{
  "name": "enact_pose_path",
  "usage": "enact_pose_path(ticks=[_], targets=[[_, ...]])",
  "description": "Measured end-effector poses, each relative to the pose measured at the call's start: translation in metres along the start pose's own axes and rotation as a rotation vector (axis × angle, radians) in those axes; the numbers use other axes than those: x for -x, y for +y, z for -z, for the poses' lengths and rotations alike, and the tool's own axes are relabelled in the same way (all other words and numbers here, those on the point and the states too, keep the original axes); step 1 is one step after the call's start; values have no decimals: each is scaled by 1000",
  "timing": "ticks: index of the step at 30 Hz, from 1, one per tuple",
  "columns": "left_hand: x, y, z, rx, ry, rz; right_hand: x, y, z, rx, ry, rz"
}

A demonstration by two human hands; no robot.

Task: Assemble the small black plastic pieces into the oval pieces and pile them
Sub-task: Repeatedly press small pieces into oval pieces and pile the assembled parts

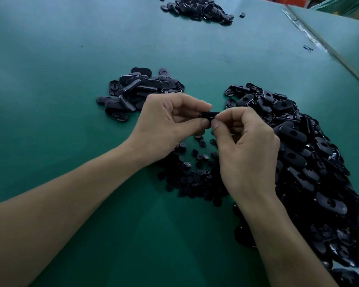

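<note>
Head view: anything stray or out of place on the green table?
Mostly tidy piles. One small black piece lies alone beside the far pile, and another dark bit sits apart near the table seam.

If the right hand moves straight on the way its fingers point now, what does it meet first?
Probably the left hand, since the right hand points at it across the black piece both hold.

I see one black oval piece (208,115) lifted mid-desk (71,100), small round pieces (192,168) scattered beneath, holed ovals (309,162) heaped toward the right edge, closed ovals (141,90) piled behind.
</note>
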State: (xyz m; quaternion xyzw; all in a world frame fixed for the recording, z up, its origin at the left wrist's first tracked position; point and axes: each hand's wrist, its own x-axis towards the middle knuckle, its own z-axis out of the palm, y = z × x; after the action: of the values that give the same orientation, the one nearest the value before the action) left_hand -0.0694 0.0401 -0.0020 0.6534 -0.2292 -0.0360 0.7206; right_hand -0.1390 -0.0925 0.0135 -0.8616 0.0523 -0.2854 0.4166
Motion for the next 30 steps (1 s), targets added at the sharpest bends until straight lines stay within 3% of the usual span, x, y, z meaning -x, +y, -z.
enact_pose_path(ticks=[7,22,30], targets=[[1,1,0,72,32,29,-4,5,5,-247,-96,-104],[0,3,0,108,53,60,-3,9,7,-325,-112,-115],[0,3,2,108,31,43,-5,14,8,-265,-2,-197]])
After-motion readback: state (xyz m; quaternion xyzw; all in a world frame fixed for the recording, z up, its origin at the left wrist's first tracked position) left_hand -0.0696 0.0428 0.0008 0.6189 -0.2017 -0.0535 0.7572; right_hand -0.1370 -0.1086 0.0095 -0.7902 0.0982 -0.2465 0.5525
